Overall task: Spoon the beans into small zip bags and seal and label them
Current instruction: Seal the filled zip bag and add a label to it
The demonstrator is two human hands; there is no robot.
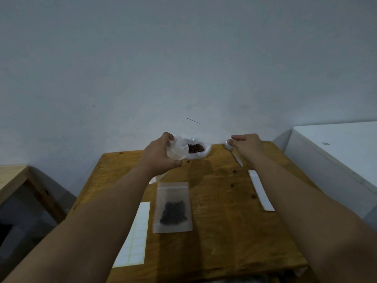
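Observation:
At the table's far edge lies a clear plastic bag (pixel 201 153) of brown beans (pixel 195 148). My left hand (pixel 161 154) holds a small empty zip bag (pixel 177 151) up beside it, fingers curled round the bag's edge. My right hand (pixel 247 147) is over a white plastic spoon (pixel 234 154) lying on the table, fingers bent near its bowl; whether they grip it I cannot tell. A frosted zip bag with dark beans (pixel 173 208) lies flat in the middle of the table. A sheet of white labels (pixel 135 235) lies at the left.
The wooden table (pixel 220 221) stands against a pale wall. A white strip of label backing (pixel 261 190) lies under my right forearm. A white cabinet (pixel 336 152) stands to the right and a wooden shelf (pixel 14 176) to the left.

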